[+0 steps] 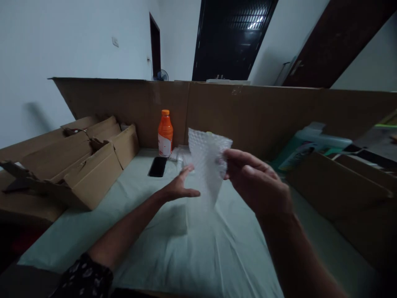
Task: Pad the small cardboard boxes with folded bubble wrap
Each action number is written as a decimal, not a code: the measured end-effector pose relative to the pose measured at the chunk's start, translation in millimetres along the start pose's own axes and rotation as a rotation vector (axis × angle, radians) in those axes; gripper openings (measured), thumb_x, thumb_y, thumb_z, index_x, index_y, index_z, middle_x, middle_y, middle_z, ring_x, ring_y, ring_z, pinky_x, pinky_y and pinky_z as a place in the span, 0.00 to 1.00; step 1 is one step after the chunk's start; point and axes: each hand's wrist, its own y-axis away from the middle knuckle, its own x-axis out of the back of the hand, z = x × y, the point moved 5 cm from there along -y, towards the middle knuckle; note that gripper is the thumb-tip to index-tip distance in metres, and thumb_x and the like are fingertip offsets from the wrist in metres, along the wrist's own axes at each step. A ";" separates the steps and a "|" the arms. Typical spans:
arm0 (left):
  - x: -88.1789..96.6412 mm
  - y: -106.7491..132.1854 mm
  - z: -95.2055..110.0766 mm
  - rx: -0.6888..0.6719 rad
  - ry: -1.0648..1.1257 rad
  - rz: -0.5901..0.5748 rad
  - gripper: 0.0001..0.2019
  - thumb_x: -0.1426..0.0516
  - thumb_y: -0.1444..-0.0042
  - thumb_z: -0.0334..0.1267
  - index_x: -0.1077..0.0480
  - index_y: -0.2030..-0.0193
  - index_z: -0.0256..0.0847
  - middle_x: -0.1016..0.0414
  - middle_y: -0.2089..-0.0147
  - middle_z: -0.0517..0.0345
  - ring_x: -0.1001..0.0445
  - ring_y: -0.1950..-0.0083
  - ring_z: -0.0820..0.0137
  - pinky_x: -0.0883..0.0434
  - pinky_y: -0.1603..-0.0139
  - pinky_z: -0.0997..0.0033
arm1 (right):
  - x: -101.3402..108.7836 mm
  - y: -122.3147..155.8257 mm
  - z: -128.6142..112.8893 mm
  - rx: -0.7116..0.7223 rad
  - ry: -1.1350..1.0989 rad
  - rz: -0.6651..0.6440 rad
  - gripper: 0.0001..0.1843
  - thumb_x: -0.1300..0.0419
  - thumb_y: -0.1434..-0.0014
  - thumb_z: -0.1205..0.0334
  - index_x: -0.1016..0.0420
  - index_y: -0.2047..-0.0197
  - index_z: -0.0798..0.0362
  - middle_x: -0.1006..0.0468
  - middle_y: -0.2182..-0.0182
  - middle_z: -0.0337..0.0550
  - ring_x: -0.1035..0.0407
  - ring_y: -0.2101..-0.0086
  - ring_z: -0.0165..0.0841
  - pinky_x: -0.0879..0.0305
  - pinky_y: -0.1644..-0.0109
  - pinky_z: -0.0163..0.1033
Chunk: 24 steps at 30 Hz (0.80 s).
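A sheet of bubble wrap (206,161), perhaps a pouch, hangs upright above the table in front of me. My right hand (257,178) pinches its right edge between thumb and fingers. On the other side, my left hand (180,186) is open, thumb and fingers apart, close to the wrap's left edge; whether it touches cannot be told. Behind the wrap lie some clear plastic packets (181,155), partly hidden. Beside them a dark phone (157,167) rests flat on the cloth, and an orange bottle (165,132) with a pale label stands upright behind it.
Open cardboard boxes (96,174) stand at the left. At the right is another cardboard box (338,194), with a green liquid jug (300,145) near it. A cardboard panel (263,120) closes off the back. Pale green cloth (198,256) covers the table.
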 end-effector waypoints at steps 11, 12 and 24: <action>-86.3 82.6 -17.7 0.434 0.701 -0.436 0.21 0.29 0.57 0.51 0.26 0.69 0.34 0.23 0.69 0.55 0.25 0.68 0.70 0.29 0.62 0.69 | 107.2 10.2 20.5 -0.056 0.320 0.358 0.17 0.35 0.48 0.49 0.17 0.55 0.43 0.17 0.57 0.43 0.23 0.59 0.36 0.26 0.54 0.44; -82.3 89.9 -24.1 0.496 0.729 -0.359 0.20 0.29 0.59 0.49 0.26 0.68 0.34 0.24 0.70 0.57 0.27 0.71 0.73 0.30 0.65 0.71 | 118.4 9.6 42.0 -0.112 0.373 0.384 0.19 0.35 0.50 0.47 0.17 0.56 0.45 0.17 0.57 0.44 0.23 0.61 0.36 0.26 0.56 0.44; -50.0 121.3 -71.0 0.686 0.722 -0.046 0.60 0.32 0.56 0.44 0.67 0.24 0.40 0.31 0.69 0.65 0.37 0.75 0.76 0.38 0.72 0.75 | 129.1 -11.5 179.5 -0.279 1.148 0.172 0.15 0.41 0.41 0.63 0.17 0.54 0.54 0.26 0.41 0.56 0.28 0.46 0.43 0.32 0.43 0.50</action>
